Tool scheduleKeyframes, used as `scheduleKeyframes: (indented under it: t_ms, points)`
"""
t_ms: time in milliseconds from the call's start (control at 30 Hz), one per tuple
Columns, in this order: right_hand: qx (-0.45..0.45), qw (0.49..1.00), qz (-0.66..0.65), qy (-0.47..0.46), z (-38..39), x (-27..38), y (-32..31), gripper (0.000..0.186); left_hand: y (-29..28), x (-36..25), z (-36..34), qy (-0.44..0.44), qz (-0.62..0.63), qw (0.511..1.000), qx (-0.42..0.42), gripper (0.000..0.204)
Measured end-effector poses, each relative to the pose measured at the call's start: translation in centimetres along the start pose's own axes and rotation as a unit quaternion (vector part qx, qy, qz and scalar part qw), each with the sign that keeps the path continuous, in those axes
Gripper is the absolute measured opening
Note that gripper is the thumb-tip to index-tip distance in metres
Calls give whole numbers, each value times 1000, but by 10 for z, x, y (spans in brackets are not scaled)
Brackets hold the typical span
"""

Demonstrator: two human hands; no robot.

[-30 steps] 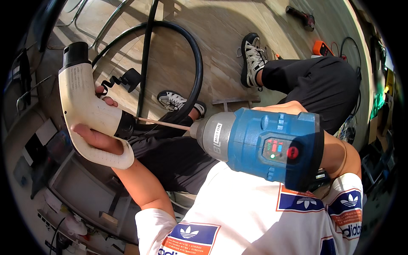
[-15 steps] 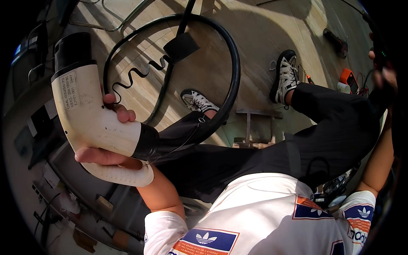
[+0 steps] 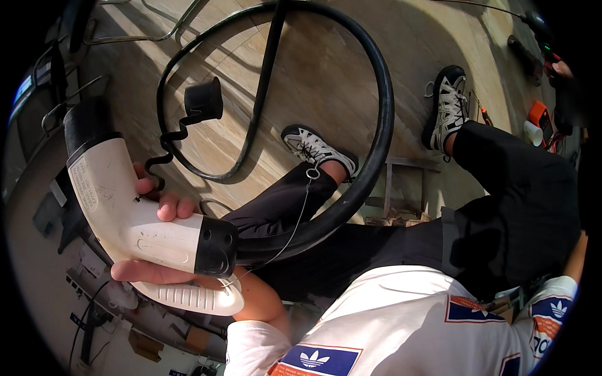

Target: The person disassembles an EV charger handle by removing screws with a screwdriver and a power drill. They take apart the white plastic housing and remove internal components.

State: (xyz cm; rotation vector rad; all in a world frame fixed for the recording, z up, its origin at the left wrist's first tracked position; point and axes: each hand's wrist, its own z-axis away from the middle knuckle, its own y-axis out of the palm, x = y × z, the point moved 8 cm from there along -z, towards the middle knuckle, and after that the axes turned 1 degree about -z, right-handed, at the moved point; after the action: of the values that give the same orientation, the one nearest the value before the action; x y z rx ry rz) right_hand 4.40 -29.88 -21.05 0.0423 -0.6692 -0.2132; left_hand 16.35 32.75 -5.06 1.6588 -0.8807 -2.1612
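My left hand is wrapped around the handle of a white electric-car charging plug with a black head, thumb below and fingers over the top. A thick black cable leaves the plug's black collar and loops over the floor and my leg. A black cap dangles from a wavy black strap beside the plug. At the far right edge my right hand, mostly lost in shadow, has its fingers closed on a dark tool with a small green light.
An orange meter lies on the tiled floor by a white roll and an orange-handled screwdriver. Close to my right hand lies a dark power tool. A low stool stands between my legs.
The plug has tilted and moved slightly down in view, still in my left hand. Its cap has swung left and turned. My right hand has moved up along the right edge.
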Motion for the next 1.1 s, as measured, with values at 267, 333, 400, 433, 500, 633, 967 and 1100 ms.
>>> scheduleKeyframes:
  t_ms: [267,333,400,433,500,633,967,1100]
  points:
    - [-129,991,-22,27,-95,-117,-78,35,5,2,1,-4,6,1000,-15,118]
    - [-121,991,-55,30,-103,-131,-65,35,11,3,2,-7,-18,1000,-22,118]
    - [-107,991,-75,37,-110,-144,-67,37,16,4,1,-10,-31,999,-23,119]
    - [-107,990,-86,42,-113,-151,-69,38,16,4,1,-10,-30,999,-21,119]
    - [-112,987,-104,39,-122,-166,-71,41,18,5,0,-12,-28,999,-24,118]
    - [-114,988,-95,35,-135,-185,-70,42,26,8,-1,11,-26,998,-60,109]
    - [-194,981,2,-8,-169,-219,-54,28,42,15,-7,54,-142,972,-178,107]
    - [-268,930,250,-21,-176,-208,-63,37,59,21,-8,60,-236,941,-233,102]
